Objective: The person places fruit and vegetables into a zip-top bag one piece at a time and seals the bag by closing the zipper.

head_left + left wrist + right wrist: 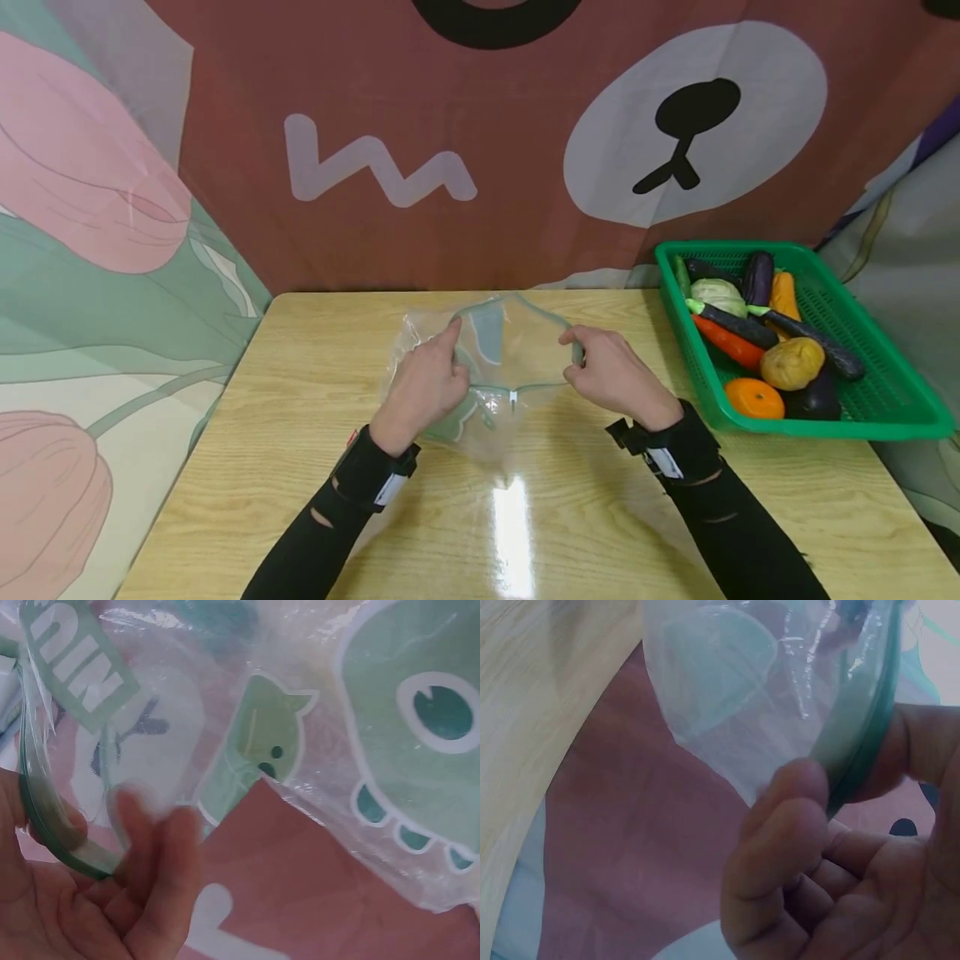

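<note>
A clear zip bag (517, 333) with a green-edged mouth and green cartoon prints stands spread between both hands, its mouth facing up. My left hand (427, 379) grips the left side of the rim, index finger stretched along it. On the other side my right hand (611, 371) pinches the rim between thumb and curled fingers. A white slider (513, 397) sits on the near edge of the mouth. In the left wrist view the bag's printed wall (300, 712) hangs beyond the fingers; the right wrist view shows the green rim (866, 742) between thumb and fingers.
On the right of the wooden table (300, 500), a green basket (892, 367) holds an orange (753, 398), a potato (792, 364), a carrot-red vegetable (726, 340), eggplants and other vegetables. A printed cloth (412, 242) hangs behind the table.
</note>
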`<act>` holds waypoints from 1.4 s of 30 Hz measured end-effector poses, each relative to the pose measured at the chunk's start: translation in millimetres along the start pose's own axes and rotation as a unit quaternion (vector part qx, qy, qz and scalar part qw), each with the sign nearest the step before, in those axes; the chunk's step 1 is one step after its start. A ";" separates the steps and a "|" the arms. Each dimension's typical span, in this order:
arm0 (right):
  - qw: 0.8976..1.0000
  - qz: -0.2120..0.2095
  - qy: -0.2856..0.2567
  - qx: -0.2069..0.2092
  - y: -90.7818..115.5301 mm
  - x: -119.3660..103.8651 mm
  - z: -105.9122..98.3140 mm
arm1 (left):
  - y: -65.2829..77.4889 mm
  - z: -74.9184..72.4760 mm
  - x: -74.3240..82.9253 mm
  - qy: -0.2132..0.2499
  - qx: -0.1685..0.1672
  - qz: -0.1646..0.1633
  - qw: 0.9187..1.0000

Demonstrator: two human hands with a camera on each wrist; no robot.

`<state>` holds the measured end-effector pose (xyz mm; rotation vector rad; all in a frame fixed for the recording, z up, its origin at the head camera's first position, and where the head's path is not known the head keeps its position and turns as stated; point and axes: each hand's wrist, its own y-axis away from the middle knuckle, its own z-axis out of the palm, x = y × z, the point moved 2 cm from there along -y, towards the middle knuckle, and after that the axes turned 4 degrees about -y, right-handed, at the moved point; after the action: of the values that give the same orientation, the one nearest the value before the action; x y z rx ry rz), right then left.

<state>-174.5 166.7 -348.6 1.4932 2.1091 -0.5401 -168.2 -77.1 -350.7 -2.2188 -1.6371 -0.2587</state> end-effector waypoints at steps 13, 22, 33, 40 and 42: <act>0.999 -0.018 0.018 -0.038 -5.3 -0.5 18.0 | 5.6 15.4 -1.1 0.019 -0.024 -0.002 1.000; 0.998 -0.045 0.037 -0.022 -2.2 -4.5 22.5 | 5.9 15.7 -2.2 0.051 -0.005 0.002 0.999; 0.999 -0.021 0.009 0.042 16.4 0.9 -17.6 | 4.0 0.7 -7.0 0.058 -0.009 0.000 0.998; 0.988 0.073 0.128 0.045 46.0 62.2 -59.3 | 4.3 3.1 -5.9 0.059 -0.013 0.000 0.998; 0.983 0.104 0.143 0.042 56.3 84.2 -65.2 | 2.6 5.8 -2.8 0.057 -0.020 0.006 0.998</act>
<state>-155.4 285.7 -349.1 1.9108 2.1230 -0.3576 -166.9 -77.9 -357.5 -2.1999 -1.5710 -0.4109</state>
